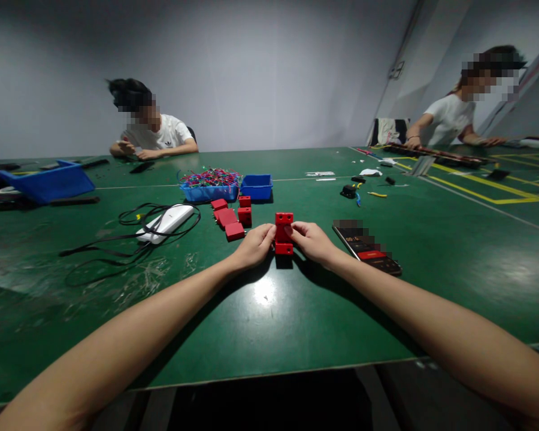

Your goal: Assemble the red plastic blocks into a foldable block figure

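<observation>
Between my two hands, just above the green table, stands a red block-shaped part (284,233) with two small dark holes in its upper face and one in its lower end. My left hand (255,244) grips its left side, thumb towards me. On the right side, my right hand (313,241) pinches it, its thumb lying across the red middle. The fingers behind the part are hidden. Several similar red blocks (227,218) lie loose beyond my left hand, some with small metal pins showing.
A blue tray heaped with coloured wires (211,181) adjoins a smaller blue bin (257,187). A white power strip (166,224) with black cable lies left, a phone (367,248) right. Farther left is a blue bin (49,181). Two people (161,134) (449,117) sit across the table (269,335).
</observation>
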{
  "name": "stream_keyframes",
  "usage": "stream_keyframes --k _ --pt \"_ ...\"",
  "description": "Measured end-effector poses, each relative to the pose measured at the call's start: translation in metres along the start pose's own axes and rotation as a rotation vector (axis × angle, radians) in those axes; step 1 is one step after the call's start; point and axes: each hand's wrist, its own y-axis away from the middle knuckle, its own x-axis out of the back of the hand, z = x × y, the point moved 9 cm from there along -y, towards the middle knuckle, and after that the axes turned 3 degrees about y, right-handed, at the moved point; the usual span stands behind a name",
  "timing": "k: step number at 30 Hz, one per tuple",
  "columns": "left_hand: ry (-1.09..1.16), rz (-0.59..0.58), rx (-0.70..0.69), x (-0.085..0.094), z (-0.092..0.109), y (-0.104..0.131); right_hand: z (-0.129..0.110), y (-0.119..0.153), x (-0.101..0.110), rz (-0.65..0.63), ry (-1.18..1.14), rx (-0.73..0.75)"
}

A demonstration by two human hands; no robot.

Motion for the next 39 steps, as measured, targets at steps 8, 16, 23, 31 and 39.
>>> stream_keyframes --k 8,16,23,31,39 --pt "0.011 -0.005 -0.006 0.0 0.003 -0.001 -0.004 0.001 0.002 0.017 0.094 0.036" --pt "0.024 -0.004 0.001 0.0 0.002 -0.001 -0.005 0.002 0.004 0.036 0.137 0.043" --pt "0.018 -0.008 -0.005 -0.001 0.001 0.0 -0.007 0.002 0.003 0.026 0.146 0.053" --pt "0.002 0.002 -0.016 0.0 0.004 0.001 -0.01 0.003 0.003 0.019 0.16 0.069" --pt "-0.013 0.012 -0.031 0.001 0.004 0.0 -0.01 0.002 0.002 0.007 0.161 0.078"
